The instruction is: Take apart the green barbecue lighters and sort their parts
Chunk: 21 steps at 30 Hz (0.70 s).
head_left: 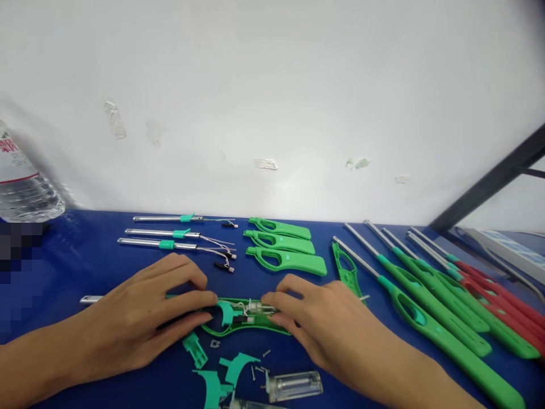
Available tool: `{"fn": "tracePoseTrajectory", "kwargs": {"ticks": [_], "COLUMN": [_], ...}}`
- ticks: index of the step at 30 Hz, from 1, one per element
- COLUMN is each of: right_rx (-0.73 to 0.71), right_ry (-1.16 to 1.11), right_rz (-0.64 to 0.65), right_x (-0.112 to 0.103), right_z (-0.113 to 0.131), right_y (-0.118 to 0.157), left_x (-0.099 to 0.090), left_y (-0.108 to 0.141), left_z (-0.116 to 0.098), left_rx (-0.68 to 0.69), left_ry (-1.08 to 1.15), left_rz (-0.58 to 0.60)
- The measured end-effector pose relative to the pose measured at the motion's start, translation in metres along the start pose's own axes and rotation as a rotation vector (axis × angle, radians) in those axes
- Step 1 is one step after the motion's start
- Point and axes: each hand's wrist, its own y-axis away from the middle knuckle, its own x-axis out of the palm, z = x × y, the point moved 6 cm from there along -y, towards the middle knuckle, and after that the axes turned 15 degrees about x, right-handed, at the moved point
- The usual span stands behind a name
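An open green lighter handle shell (259,325) lies on the blue table between my hands. A metal tube (90,299) sticks out past my left hand. Inside the shell are a teal trigger (226,313), a black igniter piece with wires (242,320) and a clear fuel tank (255,307), partly covered by my fingers. My left hand (166,312) pinches the shell's neck end near the trigger. With closed fingers, my right hand (315,315) grips its other end by the tank. Close in front lie loose teal triggers (241,366), small screws (259,370) and another clear tank (294,386).
Several metal tubes with wires (157,243) lie at the back left, beside green shell halves (293,262). One more half (348,270) lies right of them. Assembled green lighters (451,346) and red ones (506,301) line the right. A water bottle (25,182) stands far left.
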Motion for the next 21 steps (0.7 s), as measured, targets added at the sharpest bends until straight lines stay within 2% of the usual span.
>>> {"fn": "tracePoseTrajectory", "kwargs": {"ticks": [4, 10, 21], "right_rx": [-0.035, -0.017, -0.023], "right_ry": [0.013, 0.009, -0.007], "right_rz": [-0.007, 0.07, 0.038], "right_x": [0.003, 0.001, 0.002], "right_z": [0.002, 0.004, 0.005], "right_y": [0.0, -0.001, -0.001], "left_x": [-0.001, -0.001, -0.007], "left_y": [-0.005, -0.009, -0.02], "left_z": [-0.003, 0.002, -0.004], "left_rx": [0.043, -0.037, 0.024], "left_ry": [0.013, 0.084, -0.023], "left_rz": [0.0, -0.035, -0.073]}}
